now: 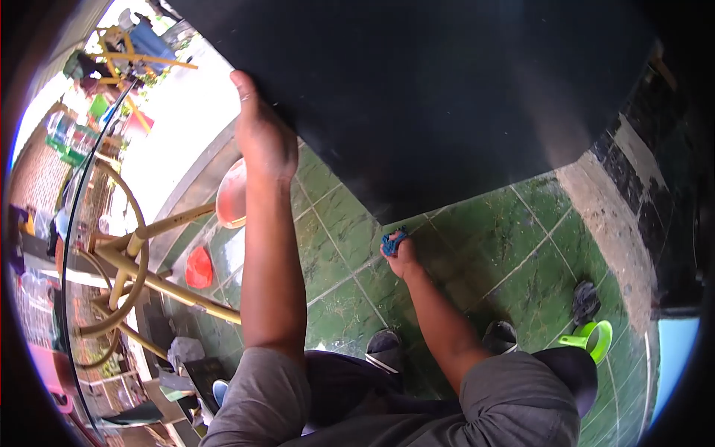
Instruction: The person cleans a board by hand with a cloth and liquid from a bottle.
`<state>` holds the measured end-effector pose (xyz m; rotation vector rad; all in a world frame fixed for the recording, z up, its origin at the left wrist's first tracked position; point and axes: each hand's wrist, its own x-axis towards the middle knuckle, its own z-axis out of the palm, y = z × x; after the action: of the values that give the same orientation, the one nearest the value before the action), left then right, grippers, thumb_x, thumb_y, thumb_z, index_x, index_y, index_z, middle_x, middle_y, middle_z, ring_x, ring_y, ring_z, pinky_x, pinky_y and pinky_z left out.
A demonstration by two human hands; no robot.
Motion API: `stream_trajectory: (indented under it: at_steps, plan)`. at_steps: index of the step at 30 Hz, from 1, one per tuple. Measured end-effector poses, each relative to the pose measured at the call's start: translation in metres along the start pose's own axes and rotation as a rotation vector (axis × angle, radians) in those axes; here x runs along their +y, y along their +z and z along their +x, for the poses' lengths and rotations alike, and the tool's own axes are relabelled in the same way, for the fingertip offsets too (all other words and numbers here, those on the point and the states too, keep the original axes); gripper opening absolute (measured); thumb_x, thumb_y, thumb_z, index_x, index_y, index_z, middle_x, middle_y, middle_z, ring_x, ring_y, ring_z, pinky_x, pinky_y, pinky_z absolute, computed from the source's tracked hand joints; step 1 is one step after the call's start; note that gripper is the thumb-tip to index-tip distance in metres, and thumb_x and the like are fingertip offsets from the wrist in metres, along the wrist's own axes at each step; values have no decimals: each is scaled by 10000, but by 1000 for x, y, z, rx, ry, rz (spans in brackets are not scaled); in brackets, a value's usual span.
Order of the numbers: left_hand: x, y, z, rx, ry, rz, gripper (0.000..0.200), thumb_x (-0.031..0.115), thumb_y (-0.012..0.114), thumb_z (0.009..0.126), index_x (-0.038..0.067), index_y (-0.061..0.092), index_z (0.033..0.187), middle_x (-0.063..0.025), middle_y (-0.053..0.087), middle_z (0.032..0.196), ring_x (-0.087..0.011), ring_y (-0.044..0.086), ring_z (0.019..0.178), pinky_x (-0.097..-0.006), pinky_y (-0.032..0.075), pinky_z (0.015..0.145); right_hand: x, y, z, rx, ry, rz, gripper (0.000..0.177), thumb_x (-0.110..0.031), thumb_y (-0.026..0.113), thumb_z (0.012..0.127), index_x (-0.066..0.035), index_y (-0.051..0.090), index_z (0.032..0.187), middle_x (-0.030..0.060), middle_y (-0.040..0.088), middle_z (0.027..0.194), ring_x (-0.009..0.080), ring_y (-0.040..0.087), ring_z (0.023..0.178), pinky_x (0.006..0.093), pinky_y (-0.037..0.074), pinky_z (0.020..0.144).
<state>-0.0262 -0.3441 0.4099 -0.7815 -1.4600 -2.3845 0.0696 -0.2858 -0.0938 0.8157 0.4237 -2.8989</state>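
A large dark flat panel (pixel 447 97) fills the upper middle, tilted, with one corner pointing down toward the floor. My left hand (pixel 264 134) grips its left edge, the thumb lying up along the rim and the other fingers hidden behind. Just below the panel's lowest corner, my right hand (pixel 399 252) is closed round a crumpled blue cloth (pixel 392 241). Whether the cloth touches the panel I cannot tell.
Green floor tiles (pixel 328 238) lie beneath. At left stand a glass-topped table with a yellow cane frame (pixel 138 257), a reddish bowl (pixel 232 194) and a red object (pixel 199 267). At right are a green dipper (pixel 596 339), a dark rag (pixel 586 302) and a rough ledge (pixel 607 231).
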Motion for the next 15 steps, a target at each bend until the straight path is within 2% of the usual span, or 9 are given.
stream_trajectory:
  at_steps: [1, 2, 3, 6, 10, 12, 15]
  plan:
    - [0, -2, 1, -8, -20, -33, 607, 449, 433, 1091, 25, 375, 1522, -98, 448, 1540, -235, 407, 1416, -412, 255, 1223, -2, 5, 8, 60, -2, -38, 65, -136, 596, 877, -137, 624, 936, -5, 559, 816, 167, 578, 716, 334, 534, 710]
    - [1, -3, 0, -8, -33, -44, 598, 446, 437, 1090, 34, 380, 1520, -91, 452, 1537, -230, 411, 1415, -413, 275, 1215, -3, 10, 15, 118, -9, -74, 128, -94, 595, 864, -129, 632, 981, 15, 582, 864, 173, 586, 732, 345, 566, 757]
    - [1, -8, -1, -26, -53, -51, 599, 448, 438, 1089, 36, 381, 1519, -87, 453, 1538, -229, 414, 1414, -414, 283, 1212, -6, 15, 21, 131, 16, -139, 243, -33, 587, 870, -98, 621, 1101, 60, 619, 1034, 188, 632, 836, 379, 610, 823]
    - [9, -13, -5, -111, -121, -93, 595, 450, 432, 1090, 39, 383, 1519, -78, 454, 1539, -228, 414, 1419, -418, 297, 1207, -35, 87, -14, 210, 27, -423, 201, -64, 564, 918, -57, 644, 1102, 75, 655, 1030, 207, 674, 838, 356, 617, 752]
    - [14, -24, 1, -203, -221, -158, 619, 432, 431, 1092, 35, 334, 1556, -80, 401, 1589, -233, 376, 1459, -421, 273, 1217, -70, 142, -44, -60, 63, -646, 211, -123, 539, 967, 29, 656, 1052, 131, 690, 959, 239, 717, 794, 335, 619, 705]
    - [12, -32, 7, -244, -236, -170, 642, 434, 413, 1096, 16, 307, 1572, -89, 360, 1617, -231, 331, 1486, -407, 234, 1231, -94, 199, -88, -125, 11, -690, 251, -130, 526, 976, 70, 661, 1047, 163, 704, 930, 251, 729, 773, 336, 620, 711]
    - [9, -31, 10, -251, -244, -178, 647, 433, 370, 1108, -12, 295, 1572, -110, 329, 1631, -216, 269, 1516, -366, 165, 1254, -137, 289, -151, -342, -79, -593, 278, -88, 510, 957, 111, 646, 1097, 206, 720, 998, 286, 745, 854, 352, 621, 756]
